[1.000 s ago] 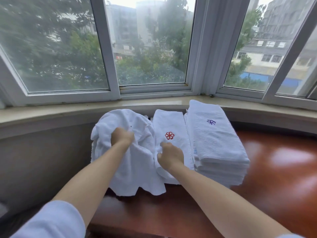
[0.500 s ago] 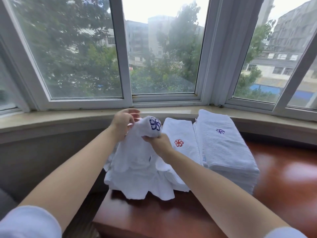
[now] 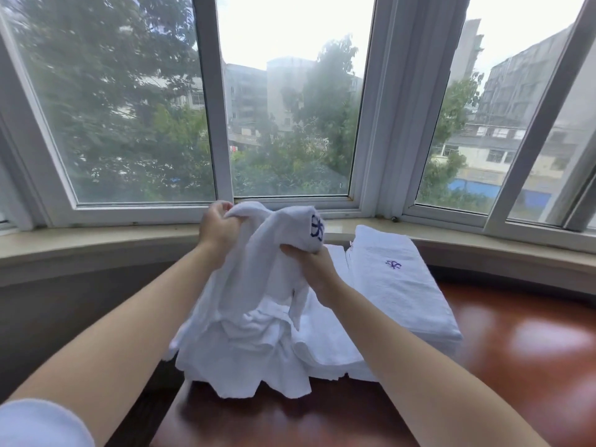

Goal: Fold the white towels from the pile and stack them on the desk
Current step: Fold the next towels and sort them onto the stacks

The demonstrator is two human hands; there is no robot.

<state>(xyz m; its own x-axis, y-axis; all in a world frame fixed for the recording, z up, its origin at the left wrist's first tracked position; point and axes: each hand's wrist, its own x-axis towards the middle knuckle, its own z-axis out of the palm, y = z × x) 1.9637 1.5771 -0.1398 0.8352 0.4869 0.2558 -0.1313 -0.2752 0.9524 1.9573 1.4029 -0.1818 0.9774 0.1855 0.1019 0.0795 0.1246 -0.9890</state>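
While the towel (image 3: 258, 279) hangs bunched above the pile (image 3: 245, 359) at the desk's (image 3: 516, 366) near left edge, I pinch its top edge in my left hand (image 3: 215, 228) and clamp my right hand (image 3: 314, 266) under the logo corner, so I can find the edges to spread. Its lower part seems to rest on the pile. Beside it sits the folded stack (image 3: 400, 285).

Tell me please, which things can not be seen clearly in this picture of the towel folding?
- Head view: the middle folded towel is mostly covered by the lifted towel and the right hand.
- The navy emblem wraps round a fold, so its shape is unclear.
- Left hand: fingertips buried in cloth.
- The desk is cut off by the frame's bottom and right edges.
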